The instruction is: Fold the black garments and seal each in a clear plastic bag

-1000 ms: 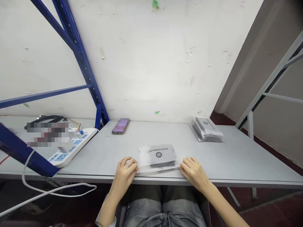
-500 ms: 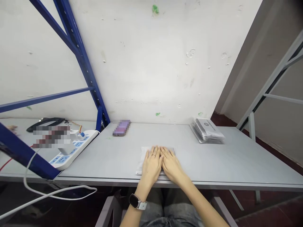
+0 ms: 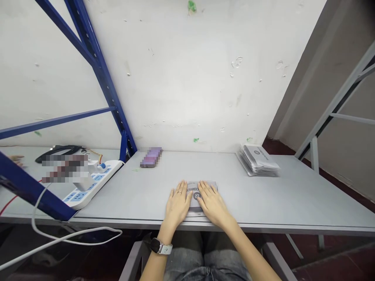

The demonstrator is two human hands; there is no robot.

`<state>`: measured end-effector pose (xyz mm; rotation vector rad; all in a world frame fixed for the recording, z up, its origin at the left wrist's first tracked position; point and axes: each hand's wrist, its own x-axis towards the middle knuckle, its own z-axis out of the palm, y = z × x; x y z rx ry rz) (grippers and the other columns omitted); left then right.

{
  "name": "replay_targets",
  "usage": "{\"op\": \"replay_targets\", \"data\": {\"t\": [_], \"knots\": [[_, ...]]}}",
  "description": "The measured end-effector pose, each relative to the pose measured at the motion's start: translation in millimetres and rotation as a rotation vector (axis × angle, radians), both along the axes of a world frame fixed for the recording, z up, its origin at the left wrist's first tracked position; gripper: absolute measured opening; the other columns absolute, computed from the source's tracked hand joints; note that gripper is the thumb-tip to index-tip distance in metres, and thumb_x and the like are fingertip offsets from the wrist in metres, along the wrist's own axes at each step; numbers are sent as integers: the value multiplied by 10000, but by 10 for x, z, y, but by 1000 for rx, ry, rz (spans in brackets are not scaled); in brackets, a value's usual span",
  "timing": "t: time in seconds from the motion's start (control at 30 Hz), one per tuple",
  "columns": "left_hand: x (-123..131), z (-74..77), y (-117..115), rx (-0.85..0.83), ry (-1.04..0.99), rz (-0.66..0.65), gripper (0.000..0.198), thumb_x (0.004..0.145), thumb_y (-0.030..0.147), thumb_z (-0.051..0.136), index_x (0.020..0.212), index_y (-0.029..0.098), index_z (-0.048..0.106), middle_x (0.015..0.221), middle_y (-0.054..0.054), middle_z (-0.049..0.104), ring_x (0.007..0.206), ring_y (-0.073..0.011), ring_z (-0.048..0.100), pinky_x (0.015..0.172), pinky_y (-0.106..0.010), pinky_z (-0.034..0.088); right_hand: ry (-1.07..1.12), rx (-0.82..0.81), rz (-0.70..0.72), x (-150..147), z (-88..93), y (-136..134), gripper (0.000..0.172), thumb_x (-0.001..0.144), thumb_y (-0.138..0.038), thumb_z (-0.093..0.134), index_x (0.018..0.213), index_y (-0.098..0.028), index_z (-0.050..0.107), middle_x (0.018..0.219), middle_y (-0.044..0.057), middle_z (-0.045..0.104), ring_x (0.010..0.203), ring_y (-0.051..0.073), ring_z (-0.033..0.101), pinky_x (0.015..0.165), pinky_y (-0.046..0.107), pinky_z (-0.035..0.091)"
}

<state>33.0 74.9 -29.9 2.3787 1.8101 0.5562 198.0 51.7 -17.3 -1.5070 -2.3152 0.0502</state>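
A flat grey-white packet (image 3: 193, 208) with dark lettering and a round logo lies near the front edge of the table, partly covered by my hands. My left hand (image 3: 178, 203) presses flat on its left part, fingers stretched out and pointing away from me; a ring and a wristwatch show on this side. Flat on the packet's right part rests my right hand (image 3: 212, 201), its fingers extended. Between the two hands a strip of the packet with the print shows.
A stack of similar packets (image 3: 259, 160) sits at the back right. A phone-like purple item (image 3: 150, 157), blurred, lies at the back left. At left are a power strip (image 3: 90, 187), a white cable (image 3: 73, 237) and a blue rack post (image 3: 107, 82). Another person's hand (image 3: 16, 159) shows at far left.
My left hand has slid left, away from my right hand, uncovering the packet's print. My right hand stays in nearly the same spot. Another person's fingers show more clearly at far left.
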Motion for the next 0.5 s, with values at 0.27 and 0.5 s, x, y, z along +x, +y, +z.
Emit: {"op": "replay_targets", "data": {"t": [0.27,0.5], "knots": [[-246,23,20,10,16,87,502,959,365,290,1402,154,396,1478,-122,351,1394,-291,267,1104,-592,197,1,-81,-78,185,4,-142,618,967,-502,260,1468,-140,269,1516,74,263,1406,229,239,1141,459,242],[-447,27,-3,65,-348,31,492,978,363,293,1434,186,346,1451,-97,409,1364,-256,337,1084,-481,352,-81,-148,-4,385,291,-333,716,867,-611,461,1431,-179,372,1466,153,352,1350,331,341,1098,539,281]]}}
